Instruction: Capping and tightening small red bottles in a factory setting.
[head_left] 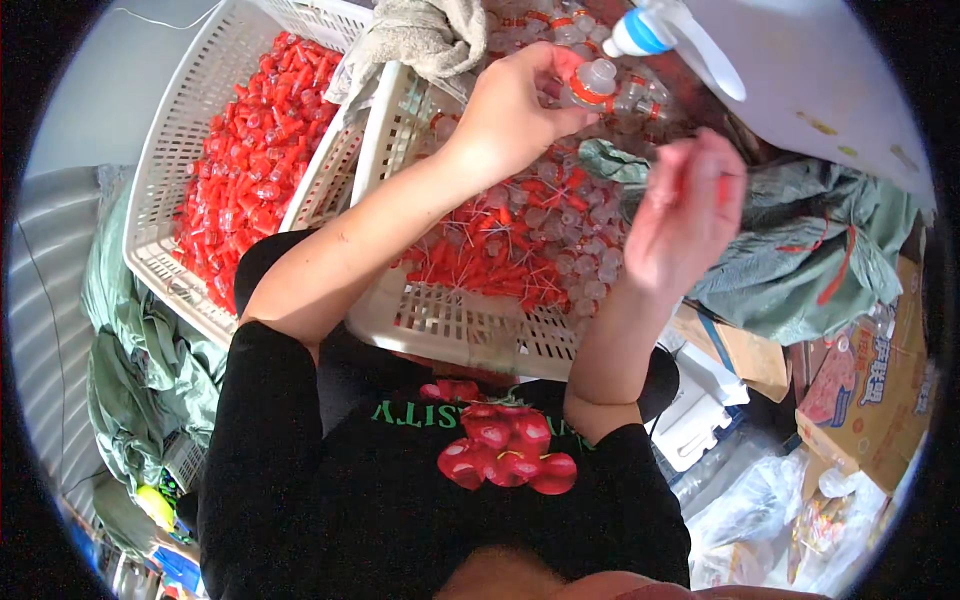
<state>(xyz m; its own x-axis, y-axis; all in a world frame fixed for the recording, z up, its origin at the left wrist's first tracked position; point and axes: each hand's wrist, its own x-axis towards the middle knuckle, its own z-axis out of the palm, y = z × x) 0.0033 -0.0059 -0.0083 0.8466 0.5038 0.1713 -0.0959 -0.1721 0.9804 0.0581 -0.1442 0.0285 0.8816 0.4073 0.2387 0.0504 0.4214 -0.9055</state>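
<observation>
- Nearest me, my right hand [685, 210] is raised and blurred; I cannot tell whether its fingers are closed.
- Left hand [515, 110] pinches a small clear vial [593, 85] far over the near crate [450, 325].
- Loose grip could drop it among the others.

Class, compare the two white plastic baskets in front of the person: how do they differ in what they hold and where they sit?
The left basket holds only small red caps; the middle basket holds red tubes mixed with clear caps. The left basket sits off to the person's left, untouched; the middle basket rests on the person's lap, with both hands above it. A grey towel hangs over the middle basket's far edge. Both are white plastic lattice.
</observation>
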